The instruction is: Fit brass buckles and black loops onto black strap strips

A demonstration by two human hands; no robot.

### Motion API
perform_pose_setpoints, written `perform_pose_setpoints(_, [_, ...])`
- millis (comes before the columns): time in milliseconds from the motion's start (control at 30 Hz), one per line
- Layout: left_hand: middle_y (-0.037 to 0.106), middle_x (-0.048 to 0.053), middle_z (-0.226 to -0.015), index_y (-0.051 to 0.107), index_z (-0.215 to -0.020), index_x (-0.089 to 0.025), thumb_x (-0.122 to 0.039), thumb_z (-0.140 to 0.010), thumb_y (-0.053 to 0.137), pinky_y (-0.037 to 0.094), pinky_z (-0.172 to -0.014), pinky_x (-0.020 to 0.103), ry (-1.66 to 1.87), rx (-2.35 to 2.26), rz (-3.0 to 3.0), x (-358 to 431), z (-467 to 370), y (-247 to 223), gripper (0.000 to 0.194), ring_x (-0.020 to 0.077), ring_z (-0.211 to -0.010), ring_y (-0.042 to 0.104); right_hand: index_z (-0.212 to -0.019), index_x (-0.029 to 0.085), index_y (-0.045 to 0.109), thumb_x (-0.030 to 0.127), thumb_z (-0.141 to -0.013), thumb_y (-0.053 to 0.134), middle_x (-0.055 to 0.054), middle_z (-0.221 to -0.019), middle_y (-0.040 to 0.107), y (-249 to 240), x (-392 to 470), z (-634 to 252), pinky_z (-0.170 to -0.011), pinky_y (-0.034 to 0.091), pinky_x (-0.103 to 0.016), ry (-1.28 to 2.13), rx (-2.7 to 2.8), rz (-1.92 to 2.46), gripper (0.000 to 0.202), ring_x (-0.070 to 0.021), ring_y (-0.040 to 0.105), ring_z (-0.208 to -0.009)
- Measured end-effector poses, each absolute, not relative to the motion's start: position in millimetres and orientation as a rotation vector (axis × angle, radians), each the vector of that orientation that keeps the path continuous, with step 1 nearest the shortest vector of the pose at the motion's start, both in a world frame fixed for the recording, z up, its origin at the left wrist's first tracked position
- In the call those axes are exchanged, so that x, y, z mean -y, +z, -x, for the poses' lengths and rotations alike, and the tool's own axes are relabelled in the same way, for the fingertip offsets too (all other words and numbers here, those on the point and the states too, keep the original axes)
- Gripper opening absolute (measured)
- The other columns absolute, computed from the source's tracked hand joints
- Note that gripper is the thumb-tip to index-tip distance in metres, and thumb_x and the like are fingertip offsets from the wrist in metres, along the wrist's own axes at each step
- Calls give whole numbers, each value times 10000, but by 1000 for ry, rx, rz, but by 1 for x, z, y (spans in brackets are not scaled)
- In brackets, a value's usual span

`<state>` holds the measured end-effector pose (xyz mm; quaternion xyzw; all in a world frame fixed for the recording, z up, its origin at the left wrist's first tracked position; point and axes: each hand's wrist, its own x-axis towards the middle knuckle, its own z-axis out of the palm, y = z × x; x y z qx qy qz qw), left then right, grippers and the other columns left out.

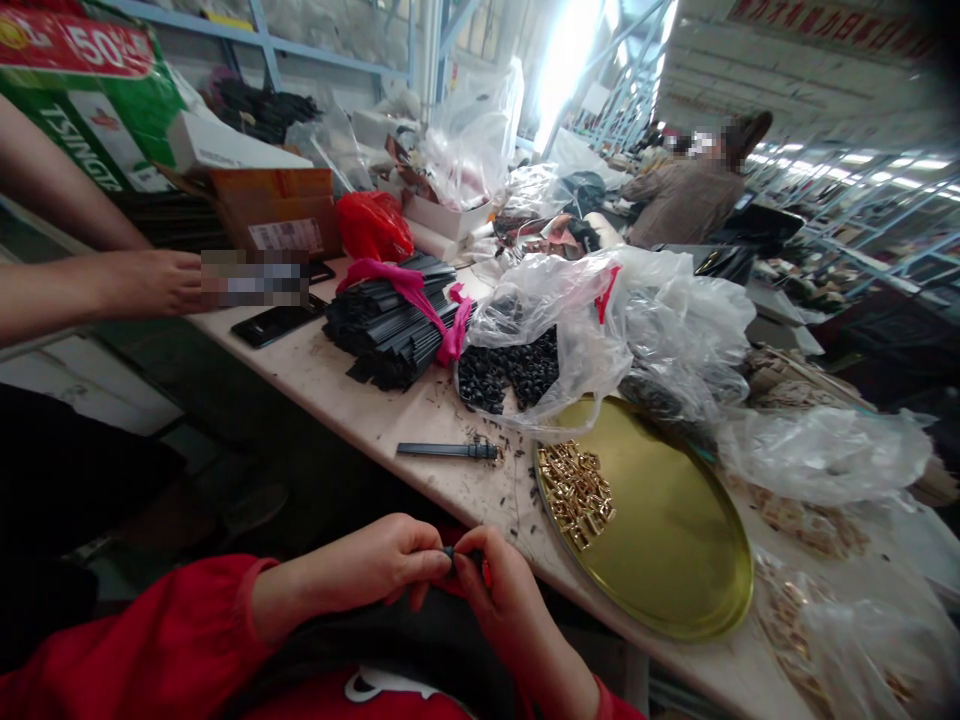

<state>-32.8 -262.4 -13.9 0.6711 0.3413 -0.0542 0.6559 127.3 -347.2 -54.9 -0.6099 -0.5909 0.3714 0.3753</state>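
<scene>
In front of my lap, my left hand (pixel 397 562) and my right hand (pixel 491 578) meet with fingertips pinched. Between them shows the end of a small dark piece (pixel 448 552), mostly hidden by the fingers, so its kind is unclear. Just beyond, on the table (pixel 367 405), lies a black strap (pixel 442 450) with a gold buckle at its right end. A pile of gold buckles (pixel 577 495) sits at the left side of a round gold tray (pixel 675 540). An open plastic bag (pixel 592 365) holds small black loops (pixel 510 372).
A bundle of black straps (pixel 390 325) tied with a pink band (pixel 405 280) lies behind the loose strap. Phones (pixel 274 322) rest near another person's hand (pixel 169 280) at left. More plastic bags (pixel 832 455) crowd the right. Another person (pixel 686 200) is farther back.
</scene>
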Motion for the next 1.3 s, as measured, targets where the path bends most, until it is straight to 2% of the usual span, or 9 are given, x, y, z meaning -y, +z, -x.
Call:
perform_pose_setpoints(167, [545,-29,-585,538,-662,-162,-347,-822,421,304,-456,179,-126,-802,-1653,259,33,-9,271,93,-502,434,-823,207,544,239,-833,474,14,-671,555,-56,342,-129,-547,326,-250,906,1537,1589,77,-138,479,-592])
perform_pose_setpoints(467, [503,-37,-574,509,-665,-152,-369,-828,405,330,-513,187,-129,-695,-1629,244,29,-15,291,92,-531,430,-955,198,513,270,-886,396,-10,-805,587,-60,336,-129,-651,392,-256,888,1521,1571,154,-152,534,-731])
perform_pose_setpoints(700, [509,-31,-572,515,-690,-158,-364,-818,404,324,-432,181,-153,-714,-1581,237,26,-11,267,90,-466,431,-1036,220,494,284,-902,381,-21,-925,616,-63,328,-127,-707,405,-254,858,1576,1567,187,-159,571,-832])
perform_pose_setpoints(867, [573,-4,-628,589,-804,-152,-354,-867,338,366,-455,186,-80,-662,-1713,225,14,-13,329,106,-492,500,-1043,215,490,319,-916,342,-18,-853,619,-65,310,-127,-657,409,-244,844,1548,1546,221,-154,580,-761])
perform_pose_setpoints(1000, [636,9,-690,627,-826,-184,-399,-879,375,391,-551,202,116,-800,-2209,192,-2,-26,336,142,-628,582,-928,190,505,348,-917,312,-34,-769,599,-62,269,-139,-621,402,-267,599,1453,1683,250,-176,567,-707])
perform_pose_setpoints(1067, [656,24,-748,633,-856,-188,-413,-857,439,397,-592,221,229,-960,-2417,174,-9,-35,297,167,-700,597,-831,185,533,313,-902,354,-49,-748,595,-62,247,-147,-640,396,-292,409,1533,1821,232,-198,557,-712])
perform_pose_setpoints(1167, [654,39,-829,631,-880,-182,-311,-834,506,412,-664,238,297,-1095,-2520,154,-14,-43,185,177,-778,596,-825,181,596,229,-861,431,-90,-876,616,-68,226,-155,-735,398,-335,183,1750,1898,176,-231,555,-825])
perform_pose_setpoints(1233, [638,36,-858,628,-839,-187,-267,-846,488,413,-732,248,346,-1182,-2579,140,-10,-37,161,171,-824,584,-906,200,623,245,-842,477,-96,-995,613,-77,223,-156,-800,392,-367,99,1849,1881,165,-253,541,-914])
perform_pose_setpoints(1300, [612,53,-921,607,-890,-182,-265,-885,414,400,-804,278,424,-1342,-2609,121,-1,-23,210,181,-889,562,-960,221,630,287,-824,516,-95,-1070,601,-86,224,-154,-845,380,-398,29,1885,1886,189,-277,518,-983])
